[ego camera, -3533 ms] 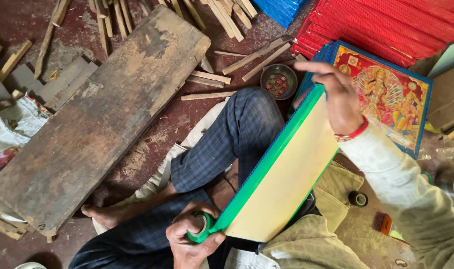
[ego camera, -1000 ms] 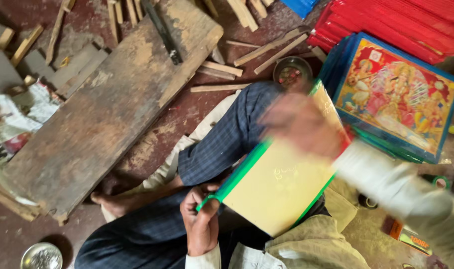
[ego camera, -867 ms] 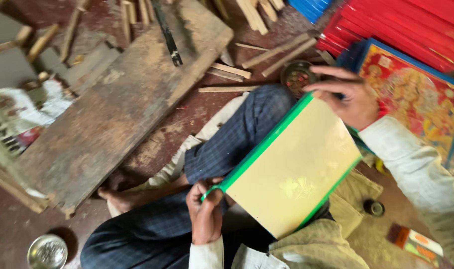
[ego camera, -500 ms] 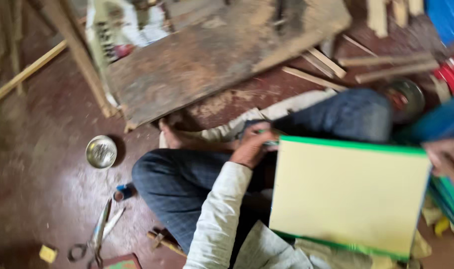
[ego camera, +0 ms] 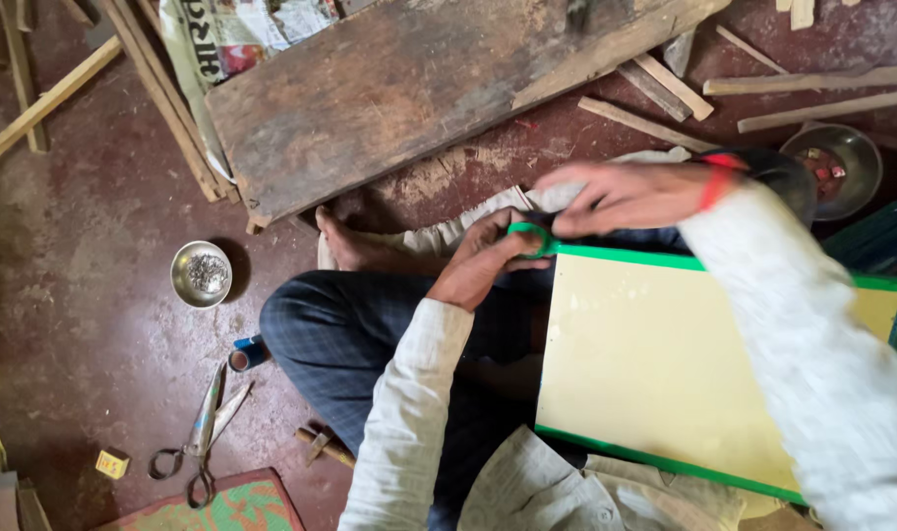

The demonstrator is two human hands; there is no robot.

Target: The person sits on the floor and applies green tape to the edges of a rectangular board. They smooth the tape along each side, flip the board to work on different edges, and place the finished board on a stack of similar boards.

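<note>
A cream-yellow board [ego camera: 665, 364] with a green taped border lies flat across my lap. My left hand [ego camera: 483, 261] grips its upper left corner, fingers curled around a loose loop of green tape [ego camera: 532, 234]. My right hand [ego camera: 621, 197], blurred by motion and wearing a red thread at the wrist, reaches across the top edge. Its fingertips pinch the same green tape at that corner. Both hands meet there, over my knee in checked trousers.
A large worn wooden plank [ego camera: 419, 88] lies on the red floor ahead, with loose sticks [ego camera: 812, 84] and a newspaper [ego camera: 242, 29] around it. On the left are a steel bowl [ego camera: 201, 273], scissors [ego camera: 205, 433] and a blue tape roll [ego camera: 244, 352]. Another bowl [ego camera: 842, 167] sits at right.
The view has swung left, so the board now lies level on my lap. My right hand moved from the board's far corner to the near corner, joining my left hand on the tape.
</note>
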